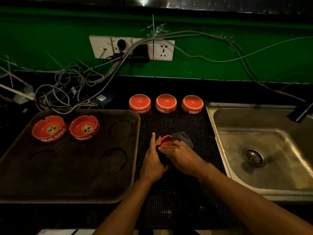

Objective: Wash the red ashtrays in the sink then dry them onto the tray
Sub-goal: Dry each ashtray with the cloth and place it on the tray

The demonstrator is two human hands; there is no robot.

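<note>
My left hand holds a red ashtray above the black mat, its forefinger stretched up along the rim. My right hand grips a dark grey cloth and presses it against that ashtray. Two red ashtrays stand upright at the far left of the brown tray, one at the left and one beside it. Three more red ashtrays lie upside down in a row at the back of the mat: left, middle, right. The steel sink lies to the right.
A black ribbed mat covers the counter between tray and sink. A dark tap reaches over the sink's far right corner. Tangled grey cables pile up behind the tray, under a white socket strip on the green wall.
</note>
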